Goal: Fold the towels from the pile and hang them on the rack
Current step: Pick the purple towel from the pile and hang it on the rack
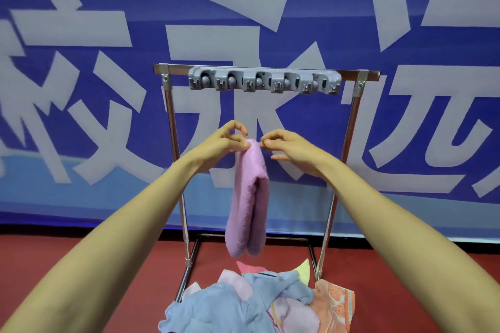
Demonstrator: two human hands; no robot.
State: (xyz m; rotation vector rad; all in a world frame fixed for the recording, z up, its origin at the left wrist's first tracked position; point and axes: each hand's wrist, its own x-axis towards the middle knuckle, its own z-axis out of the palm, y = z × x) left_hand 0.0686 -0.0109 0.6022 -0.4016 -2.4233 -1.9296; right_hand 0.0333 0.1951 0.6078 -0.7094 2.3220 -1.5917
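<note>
A folded pink towel (250,197) hangs in the air in front of the metal rack (170,116). My left hand (224,140) pinches its top edge from the left. My right hand (286,146) pinches the same top edge from the right with its fingertips. Both hands are below the rack's top bar, which carries a grey strip of clip holders (265,82). No towel hangs in the holders. The pile of towels (243,303), light blue, pale pink, yellow and orange, lies on the floor at the rack's foot.
The rack stands on a red floor (94,265) against a blue banner wall (81,89) with large white characters. An orange patterned cloth (335,303) lies at the right of the pile, beside the rack's right leg.
</note>
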